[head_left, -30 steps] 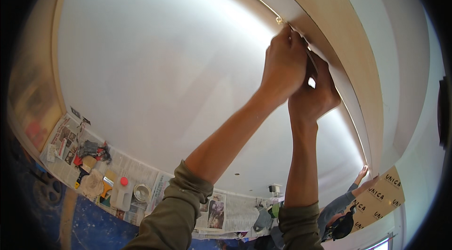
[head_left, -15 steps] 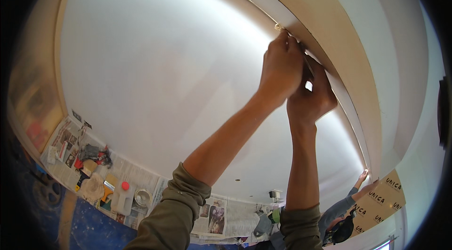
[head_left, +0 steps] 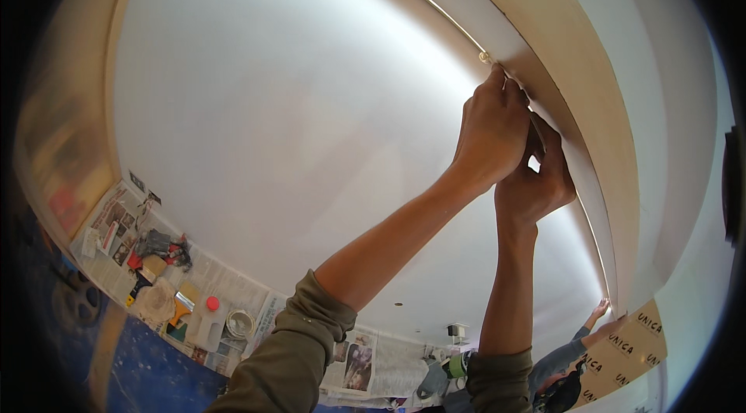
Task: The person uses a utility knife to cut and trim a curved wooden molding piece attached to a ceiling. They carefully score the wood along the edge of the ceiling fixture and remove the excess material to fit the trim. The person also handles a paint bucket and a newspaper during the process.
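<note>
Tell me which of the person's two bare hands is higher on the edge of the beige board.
The left hand is higher, fingertips at the board's edge; the right hand sits just below it.

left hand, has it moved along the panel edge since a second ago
Cannot tell: the left hand sits at the same spot on the tan panel edge, by the small fastener; only the view shifted.

Sleeves: olive-green fabric, pushed up to the elbows, bunched in folds.
Forearms: bare.
Hands: left hand, right hand, no gloves.

Bright glare washes the white wall; fisheye edges bend, dark and blurred.
</note>
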Demonstrator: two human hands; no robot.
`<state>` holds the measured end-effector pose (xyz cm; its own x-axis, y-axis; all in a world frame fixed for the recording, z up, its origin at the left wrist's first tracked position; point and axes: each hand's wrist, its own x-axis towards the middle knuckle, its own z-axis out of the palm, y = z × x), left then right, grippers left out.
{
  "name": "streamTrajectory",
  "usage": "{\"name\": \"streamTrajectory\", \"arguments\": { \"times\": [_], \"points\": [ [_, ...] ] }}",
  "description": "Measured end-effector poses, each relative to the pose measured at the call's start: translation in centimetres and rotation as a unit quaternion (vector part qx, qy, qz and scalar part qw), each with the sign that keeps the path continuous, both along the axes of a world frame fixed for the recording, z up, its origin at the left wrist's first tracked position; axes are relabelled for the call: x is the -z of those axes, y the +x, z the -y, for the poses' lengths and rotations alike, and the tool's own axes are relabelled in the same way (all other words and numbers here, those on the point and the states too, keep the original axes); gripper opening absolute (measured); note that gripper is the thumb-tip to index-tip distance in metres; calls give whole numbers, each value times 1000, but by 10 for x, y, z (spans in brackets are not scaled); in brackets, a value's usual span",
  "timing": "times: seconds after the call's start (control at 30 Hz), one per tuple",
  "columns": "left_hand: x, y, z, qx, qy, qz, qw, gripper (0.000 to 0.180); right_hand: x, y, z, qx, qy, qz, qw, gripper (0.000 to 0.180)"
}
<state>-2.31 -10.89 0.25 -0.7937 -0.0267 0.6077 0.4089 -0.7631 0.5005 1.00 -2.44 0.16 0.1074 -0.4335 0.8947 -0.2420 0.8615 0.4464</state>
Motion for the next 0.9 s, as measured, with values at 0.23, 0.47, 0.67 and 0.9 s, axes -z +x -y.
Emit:
{"name": "streamTrajectory", "arguments": {
  "times": [0.23, 0.47, 0.67, 0.9],
  "points": [
    [1, -9, 3, 26, 1, 19, 999, 32, -1, -12, -3, 15, 18, 3, 1000, 36],
    [2, 0, 4, 11, -8, 12, 1000, 34, 0, -2, 1, 10, -2, 9, 1000, 32],
    [-2, -3, 6, 27, 13, 16, 999, 34, -4, -6, 3, -2, 9, 12, 1000, 32],
    [-1, -7, 9, 3, -10, 16, 1000, 35, -5, -5, 6, -18, 15, 22, 999, 35]
  ]
}}
